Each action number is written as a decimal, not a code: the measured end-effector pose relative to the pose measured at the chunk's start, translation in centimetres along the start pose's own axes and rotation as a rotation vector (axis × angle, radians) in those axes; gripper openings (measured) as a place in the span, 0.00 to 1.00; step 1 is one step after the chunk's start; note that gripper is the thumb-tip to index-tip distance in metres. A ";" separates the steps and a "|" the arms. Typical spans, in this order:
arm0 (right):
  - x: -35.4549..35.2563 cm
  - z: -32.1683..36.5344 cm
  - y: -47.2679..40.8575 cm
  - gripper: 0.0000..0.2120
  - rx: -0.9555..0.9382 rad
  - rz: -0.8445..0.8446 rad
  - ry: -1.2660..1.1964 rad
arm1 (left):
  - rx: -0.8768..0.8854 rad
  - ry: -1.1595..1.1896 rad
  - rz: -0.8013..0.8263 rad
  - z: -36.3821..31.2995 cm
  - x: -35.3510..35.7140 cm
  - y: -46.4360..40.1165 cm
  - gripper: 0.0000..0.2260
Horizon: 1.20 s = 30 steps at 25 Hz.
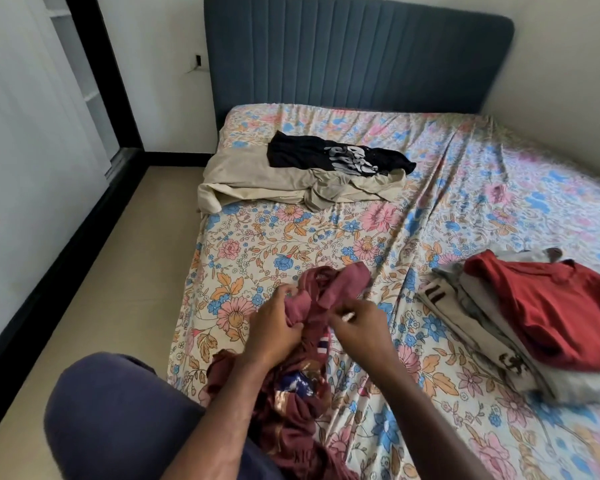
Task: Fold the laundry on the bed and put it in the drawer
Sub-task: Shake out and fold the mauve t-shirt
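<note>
A bed (326, 230) with a floral sheet in pink, blue and orange fills most of the head view, backed by a padded blue headboard (357, 53) against a pale wall, with a beige floor (94, 289) and a black skirting strip running along the left side. The person sits or kneels at the near left corner of the bed, one knee in dark blue cloth (118, 417) showing at the bottom left. Both forearms reach forward from the bottom of the view and converge over the sheet. The left hand (274, 327) has its fingers curled round a bunch of a maroon garment (319, 299), gripping the fabric from the left with the knuckles up. The right hand (357, 323) sits just beside it, thumb and fingertips drawn together in a pinch at the garment's edge, with something small and pale at the fingertips that is too blurred to identify. The garment rises crumpled between the hands and trails back toward the person's lap, where a blue and gold patterned part shows. Farther up the bed, near the left edge, a black shirt with a grey print (336, 157) lies on top of a rumpled beige garment (291, 188). To the right, well apart from the hands, a stack of folded clothes (499, 334) lies on the sheet, with a red shirt (561, 313) on top.
</note>
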State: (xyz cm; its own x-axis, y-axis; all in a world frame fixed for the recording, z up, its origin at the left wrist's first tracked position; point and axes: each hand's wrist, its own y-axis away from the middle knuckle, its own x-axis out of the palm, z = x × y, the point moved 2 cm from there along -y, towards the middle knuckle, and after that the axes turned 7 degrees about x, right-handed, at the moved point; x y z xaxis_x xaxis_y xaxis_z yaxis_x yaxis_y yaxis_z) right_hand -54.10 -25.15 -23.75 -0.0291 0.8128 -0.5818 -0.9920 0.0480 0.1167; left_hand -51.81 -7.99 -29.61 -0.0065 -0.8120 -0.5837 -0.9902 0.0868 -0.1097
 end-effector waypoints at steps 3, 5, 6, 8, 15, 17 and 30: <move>0.1 2.3 -4.1 0.17 0.051 -0.125 -0.040 | 0.127 0.134 0.074 -2.0 0.2 1.5 0.21; 1.8 2.0 -7.0 0.19 0.101 -0.042 0.182 | 0.083 0.350 0.211 -2.3 -0.5 2.2 0.15; 2.7 1.6 -8.1 0.15 0.134 -0.018 0.309 | 0.050 0.486 0.259 -2.1 -0.9 2.4 0.13; 4.1 1.2 -9.2 0.07 0.155 0.002 0.467 | -0.067 0.738 0.203 -1.4 -1.8 2.2 0.10; -2.3 7.7 -7.7 0.04 0.081 0.685 -0.957 | -0.083 0.579 -0.074 -4.2 -7.4 -1.7 0.25; -5.5 12.2 -7.4 0.10 -0.095 0.793 -0.771 | 0.097 0.450 -0.029 -7.7 -10.8 -4.4 0.30; -24.2 28.5 -6.8 0.10 -0.467 0.231 -0.242 | 0.241 0.081 -0.071 -16.2 -26.0 -8.5 0.10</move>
State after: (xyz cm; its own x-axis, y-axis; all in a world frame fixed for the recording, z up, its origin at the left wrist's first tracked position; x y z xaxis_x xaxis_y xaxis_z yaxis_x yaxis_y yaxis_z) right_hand -43.12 -28.58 12.50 -0.2772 0.8839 -0.3766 -0.9138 -0.3637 -0.1809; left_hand -45.50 3.08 -0.47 0.0405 -0.8638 -0.5021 -0.9266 0.1555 -0.3424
